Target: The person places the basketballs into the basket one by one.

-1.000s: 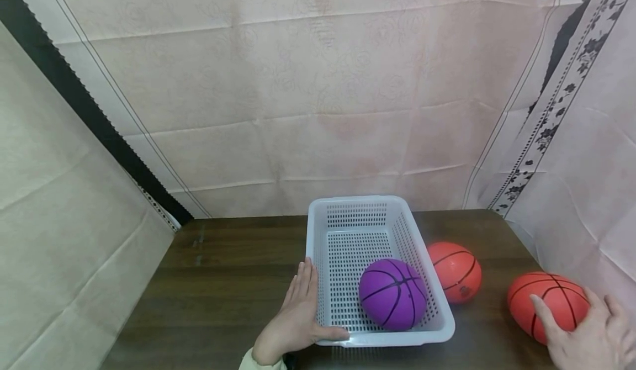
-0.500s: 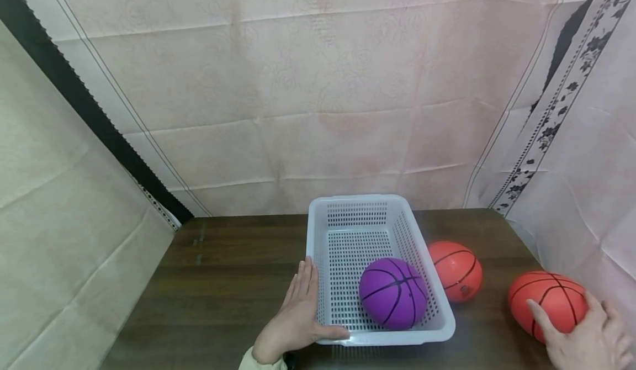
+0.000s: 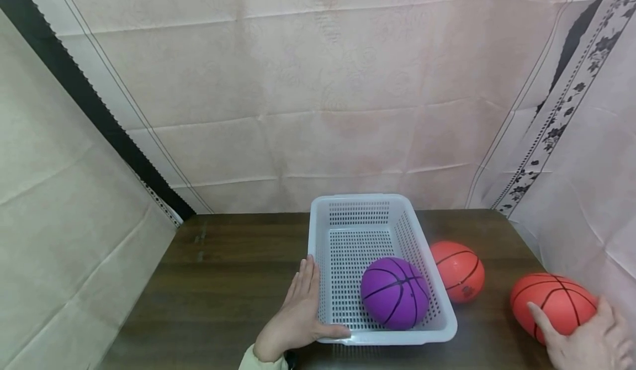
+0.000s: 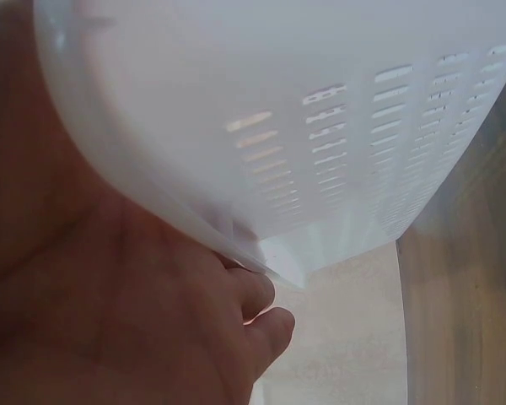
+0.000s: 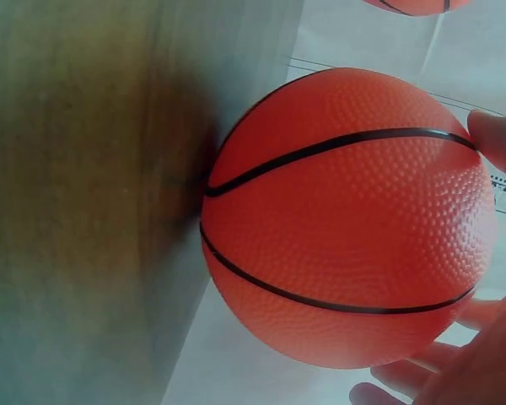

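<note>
A white perforated plastic basket (image 3: 365, 338) stands on the dark wooden table, with a purple toy basketball (image 3: 395, 294) inside near its front right. My left hand (image 3: 295, 317) rests along the basket's left rim, fingers straight, thumb lying over the front rim. In the left wrist view the palm is against the basket's wall. At the right, my right hand (image 3: 591, 339) holds an orange-red toy basketball (image 3: 552, 306) between thumb and fingers. That ball (image 5: 346, 219) appears beside the table surface in the right wrist view; whether it touches is unclear.
Another orange-red basketball (image 3: 459, 273) sits on the table just right of the basket, partly hidden by its rim. Pale cloth (image 3: 348, 99) hangs behind the table and at both sides. Brown tabletop (image 3: 223, 281) extends left of the basket.
The right hand and its basketball have shifted very slightly to the right. The left hand, the basket and the other balls stay in place, apart from a small shift of the camera.
</note>
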Demonstrator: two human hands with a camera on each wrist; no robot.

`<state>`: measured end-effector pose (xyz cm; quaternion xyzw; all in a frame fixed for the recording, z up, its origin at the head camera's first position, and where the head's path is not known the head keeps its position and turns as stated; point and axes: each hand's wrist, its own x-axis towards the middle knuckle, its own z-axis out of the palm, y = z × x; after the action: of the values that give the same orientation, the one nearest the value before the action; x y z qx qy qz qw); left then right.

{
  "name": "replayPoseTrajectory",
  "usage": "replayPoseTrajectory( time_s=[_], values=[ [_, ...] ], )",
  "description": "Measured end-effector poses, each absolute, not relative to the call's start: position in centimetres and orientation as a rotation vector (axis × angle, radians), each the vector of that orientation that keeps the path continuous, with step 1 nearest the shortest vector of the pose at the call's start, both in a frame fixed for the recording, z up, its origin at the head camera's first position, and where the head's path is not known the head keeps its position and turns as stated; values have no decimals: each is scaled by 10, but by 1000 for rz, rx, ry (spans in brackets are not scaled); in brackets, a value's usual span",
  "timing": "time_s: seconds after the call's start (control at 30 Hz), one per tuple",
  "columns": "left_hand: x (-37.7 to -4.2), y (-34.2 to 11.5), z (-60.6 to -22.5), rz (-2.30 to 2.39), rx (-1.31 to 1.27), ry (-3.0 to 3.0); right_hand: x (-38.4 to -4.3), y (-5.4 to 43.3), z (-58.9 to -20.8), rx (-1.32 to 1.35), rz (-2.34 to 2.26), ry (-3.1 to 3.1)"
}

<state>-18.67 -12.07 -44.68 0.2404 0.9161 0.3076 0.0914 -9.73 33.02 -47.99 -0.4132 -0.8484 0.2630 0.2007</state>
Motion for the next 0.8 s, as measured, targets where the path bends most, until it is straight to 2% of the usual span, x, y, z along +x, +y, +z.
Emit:
replayPoseTrajectory(
  time_s=[0.8],
  values=[
    [-185,-120,-447,927,715,2736,-107,336,-481,-1175,727,-2465]
  ],
)
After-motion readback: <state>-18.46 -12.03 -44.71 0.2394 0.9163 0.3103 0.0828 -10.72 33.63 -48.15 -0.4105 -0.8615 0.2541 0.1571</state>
